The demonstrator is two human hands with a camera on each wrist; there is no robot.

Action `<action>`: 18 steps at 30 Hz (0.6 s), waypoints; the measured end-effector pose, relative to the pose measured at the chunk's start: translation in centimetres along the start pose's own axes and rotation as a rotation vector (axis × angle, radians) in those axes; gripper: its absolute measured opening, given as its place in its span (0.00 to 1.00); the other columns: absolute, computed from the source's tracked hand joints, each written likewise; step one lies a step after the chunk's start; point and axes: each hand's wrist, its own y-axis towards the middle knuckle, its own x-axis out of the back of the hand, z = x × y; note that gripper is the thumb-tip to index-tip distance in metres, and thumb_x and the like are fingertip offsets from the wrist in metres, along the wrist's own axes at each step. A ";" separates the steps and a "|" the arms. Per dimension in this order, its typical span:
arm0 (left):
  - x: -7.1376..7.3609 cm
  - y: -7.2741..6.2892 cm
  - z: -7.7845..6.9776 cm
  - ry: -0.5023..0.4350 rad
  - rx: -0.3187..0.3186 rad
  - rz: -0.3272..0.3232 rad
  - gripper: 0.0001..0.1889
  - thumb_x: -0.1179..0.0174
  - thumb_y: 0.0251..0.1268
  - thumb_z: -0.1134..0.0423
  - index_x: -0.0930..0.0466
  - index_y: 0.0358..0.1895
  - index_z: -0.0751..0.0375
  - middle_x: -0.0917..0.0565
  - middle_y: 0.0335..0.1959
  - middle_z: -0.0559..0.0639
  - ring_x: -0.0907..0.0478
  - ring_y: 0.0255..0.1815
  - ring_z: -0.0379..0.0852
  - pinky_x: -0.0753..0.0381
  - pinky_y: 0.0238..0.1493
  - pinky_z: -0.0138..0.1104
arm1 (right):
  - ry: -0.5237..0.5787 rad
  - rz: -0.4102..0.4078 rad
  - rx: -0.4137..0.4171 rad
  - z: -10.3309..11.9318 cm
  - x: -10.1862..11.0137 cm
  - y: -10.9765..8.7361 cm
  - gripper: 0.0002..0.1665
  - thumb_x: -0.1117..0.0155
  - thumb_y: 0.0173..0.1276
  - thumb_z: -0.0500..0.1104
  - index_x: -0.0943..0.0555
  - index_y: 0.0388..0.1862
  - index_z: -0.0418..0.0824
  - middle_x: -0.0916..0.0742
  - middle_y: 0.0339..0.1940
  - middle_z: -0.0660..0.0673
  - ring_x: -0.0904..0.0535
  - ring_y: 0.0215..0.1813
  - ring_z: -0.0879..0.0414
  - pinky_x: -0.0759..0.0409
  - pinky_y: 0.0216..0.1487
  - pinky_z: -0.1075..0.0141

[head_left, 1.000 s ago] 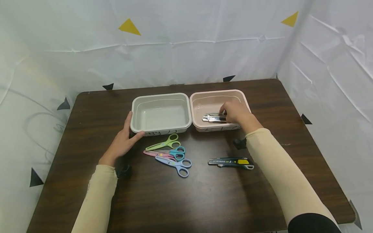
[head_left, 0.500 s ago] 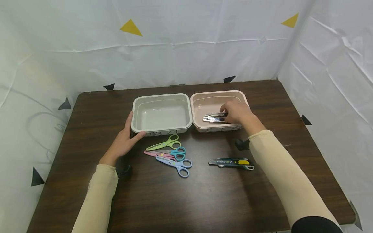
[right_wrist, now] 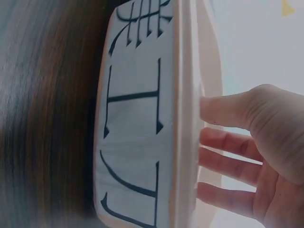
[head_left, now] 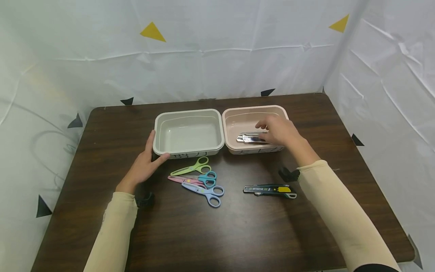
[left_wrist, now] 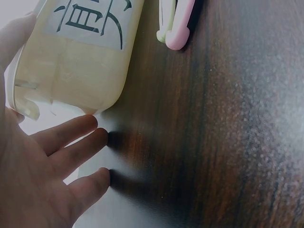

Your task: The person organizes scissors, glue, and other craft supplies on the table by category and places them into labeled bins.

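Two bins stand side by side in the middle of the head view, a grey bin [head_left: 190,133] and, to its right, a pink bin [head_left: 235,121], on a dark tabletop [head_left: 217,241]. The right hand [head_left: 283,131] dips into the pink bin over silver cutters [head_left: 250,139]; thumb and fingers stand apart, and its grip seems to hold nothing, though the thumb may brush a handle. The left hand [head_left: 142,165] spreads its loose grip against the grey bin's lower-left corner, grasping nothing. Below centre cluster green scissors [head_left: 190,169], teal scissors [head_left: 208,177], pink scissors [head_left: 182,180] and blue scissors [head_left: 200,190]. The step in hand looks like placing cutters in the pink bin; next, the right hand would need to clear the rim without dragging them. It covers their right ends, and whether the dark cutter [head_left: 266,189] at lower right is one or two is unclear. The left wrist view shows relaxed fingers below the grey bin's wall, its label [left_wrist: 88,19] and two scissor tips cropped above. In the right wrist view, the pink rim hides the fingertips and the silver cutters.
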 end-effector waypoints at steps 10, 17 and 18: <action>0.0 -0.1 -0.1 0.004 0.004 -0.007 0.50 0.44 0.65 0.35 0.78 0.74 0.22 0.56 0.80 0.52 0.47 0.75 0.66 0.45 0.63 0.69 | 0.030 -0.072 0.052 0.8 1.2 -2.2 0.20 0.32 0.64 0.47 0.15 0.55 0.44 0.15 0.50 0.44 0.20 0.52 0.48 0.23 0.46 0.47; 0.0 0.0 -0.3 -0.001 -0.007 -0.004 0.50 0.44 0.66 0.35 0.78 0.74 0.22 0.56 0.80 0.51 0.47 0.75 0.66 0.45 0.63 0.69 | 0.035 -0.146 0.096 1.1 1.6 -4.1 0.18 0.32 0.65 0.48 0.14 0.53 0.46 0.16 0.53 0.46 0.19 0.52 0.48 0.23 0.47 0.46; 0.0 0.0 -0.3 -0.001 -0.007 -0.005 0.50 0.44 0.66 0.35 0.78 0.74 0.22 0.56 0.80 0.51 0.47 0.75 0.66 0.45 0.63 0.69 | 0.034 -0.157 0.102 1.1 1.6 -4.3 0.18 0.32 0.65 0.48 0.14 0.54 0.47 0.16 0.54 0.46 0.19 0.52 0.48 0.23 0.46 0.46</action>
